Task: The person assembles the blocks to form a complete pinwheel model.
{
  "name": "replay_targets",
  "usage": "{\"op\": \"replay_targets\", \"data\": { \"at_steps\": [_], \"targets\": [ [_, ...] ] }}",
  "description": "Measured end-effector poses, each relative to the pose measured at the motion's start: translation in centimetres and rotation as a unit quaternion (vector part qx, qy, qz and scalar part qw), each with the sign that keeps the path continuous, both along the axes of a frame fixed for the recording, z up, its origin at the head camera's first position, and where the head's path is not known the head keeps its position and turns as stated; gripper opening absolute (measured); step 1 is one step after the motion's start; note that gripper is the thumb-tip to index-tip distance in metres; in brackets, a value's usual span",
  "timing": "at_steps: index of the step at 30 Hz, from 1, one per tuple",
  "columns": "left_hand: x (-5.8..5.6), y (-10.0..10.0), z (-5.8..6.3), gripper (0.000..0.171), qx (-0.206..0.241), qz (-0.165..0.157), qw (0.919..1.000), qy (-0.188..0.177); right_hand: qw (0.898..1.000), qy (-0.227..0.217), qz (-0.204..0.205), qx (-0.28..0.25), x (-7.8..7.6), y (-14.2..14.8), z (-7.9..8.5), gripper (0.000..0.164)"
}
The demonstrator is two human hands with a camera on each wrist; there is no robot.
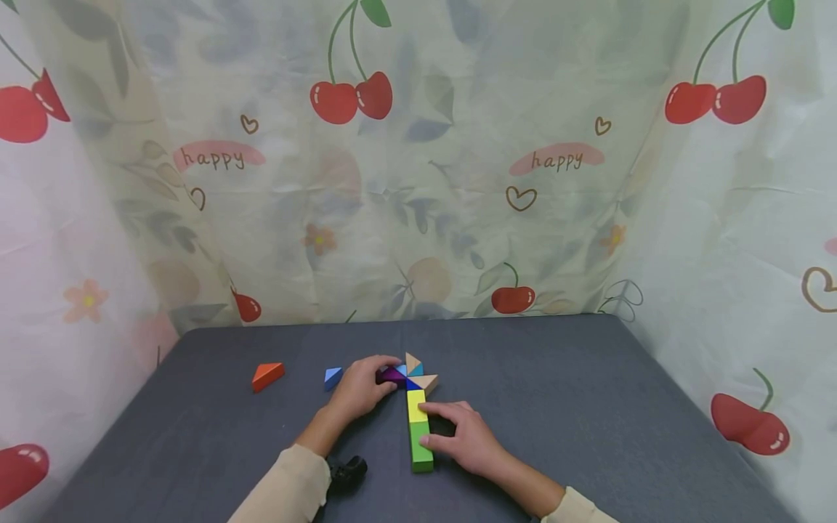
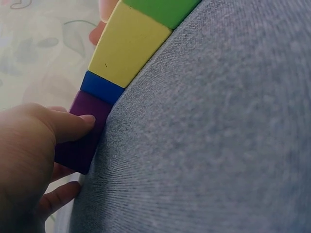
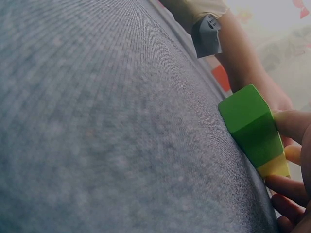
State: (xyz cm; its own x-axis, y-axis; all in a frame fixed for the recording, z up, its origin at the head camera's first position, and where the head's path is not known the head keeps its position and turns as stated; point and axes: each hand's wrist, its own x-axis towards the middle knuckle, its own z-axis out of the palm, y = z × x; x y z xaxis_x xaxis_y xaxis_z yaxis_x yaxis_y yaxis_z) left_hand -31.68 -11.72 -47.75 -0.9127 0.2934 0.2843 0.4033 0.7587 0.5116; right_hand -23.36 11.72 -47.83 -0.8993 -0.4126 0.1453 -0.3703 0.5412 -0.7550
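Observation:
My left hand [image 1: 360, 385] pinches a purple triangular block [image 1: 392, 375], its thumb on the near side and fingers on the far side. The purple block sits against a dark blue triangular block [image 2: 103, 86] in a pinwheel-like cluster with a light wood triangle [image 1: 426, 382] and other small triangles. Running toward me from this cluster is a column of a yellow block [image 1: 415, 405] and a green block [image 1: 421, 447], end to end. Along the column's right side, my right hand [image 1: 467, 436] touches yellow with its index finger and green with its thumb, fingers extended.
An orange triangular block [image 1: 268, 375] lies at the left of the dark grey table [image 1: 556, 407]. Between it and my left hand is a blue triangular block [image 1: 333, 378]. A black device [image 1: 348, 472] is at my left wrist. Cherry-patterned curtains [image 1: 431, 181] enclose the table's back and sides.

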Motion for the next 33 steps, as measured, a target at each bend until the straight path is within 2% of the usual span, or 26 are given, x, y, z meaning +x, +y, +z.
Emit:
{"op": "replay_targets", "data": {
  "at_steps": [7, 16, 33],
  "targets": [
    [0.00, 0.06, -0.17, 0.037, 0.001, 0.000, 1.0000, 0.008, 1.000, -0.004, -0.001, 0.001, 0.00, -0.04, -0.02, 0.049],
    [0.06, 0.15, -0.12, 0.037, 0.001, 0.008, 1.0000, -0.002, 1.000, -0.007, -0.002, 0.000, -0.05, -0.08, -0.05, 0.049],
    [0.29, 0.17, -0.04, 0.038, 0.008, 0.008, 0.9999, 0.003, 1.000, 0.010, -0.005, 0.004, -0.03, -0.05, -0.21, 0.050]
  ]
}}
